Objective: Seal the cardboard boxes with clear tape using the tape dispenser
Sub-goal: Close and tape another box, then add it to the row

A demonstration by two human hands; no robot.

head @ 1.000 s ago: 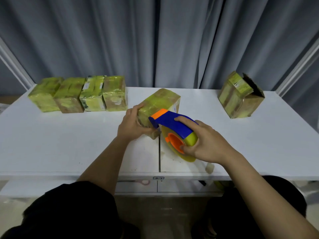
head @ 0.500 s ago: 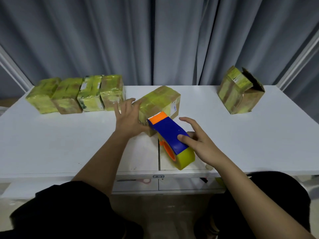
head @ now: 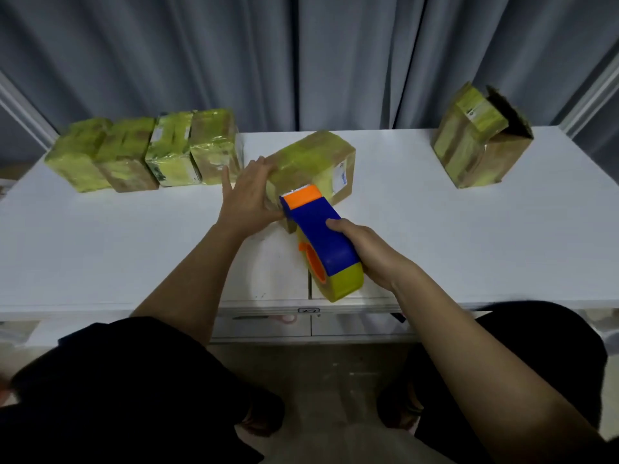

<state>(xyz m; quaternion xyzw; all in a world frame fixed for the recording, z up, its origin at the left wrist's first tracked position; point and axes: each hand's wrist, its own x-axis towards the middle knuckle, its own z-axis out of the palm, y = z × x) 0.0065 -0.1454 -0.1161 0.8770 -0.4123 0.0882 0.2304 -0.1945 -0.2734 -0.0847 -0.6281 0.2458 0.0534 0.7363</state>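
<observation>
A taped cardboard box (head: 315,162) lies at the middle of the white table (head: 100,246). My left hand (head: 246,195) presses flat against its left side with straight fingers. My right hand (head: 368,252) grips the blue and orange tape dispenser (head: 318,236), which carries a yellowish tape roll. The dispenser's orange head touches the box's near face. Another cardboard box (head: 479,142) with an open flap stands at the far right.
Several taped boxes (head: 144,154) stand in a row at the table's back left. Grey curtains hang behind the table. A seam runs down the tabletop under the dispenser. My dark-clothed knees are below the table's front edge.
My right hand has closed round the dispenser and tipped its orange head up against the box's near face. My left hand went from gripping the box to pressing flat on its left side.
</observation>
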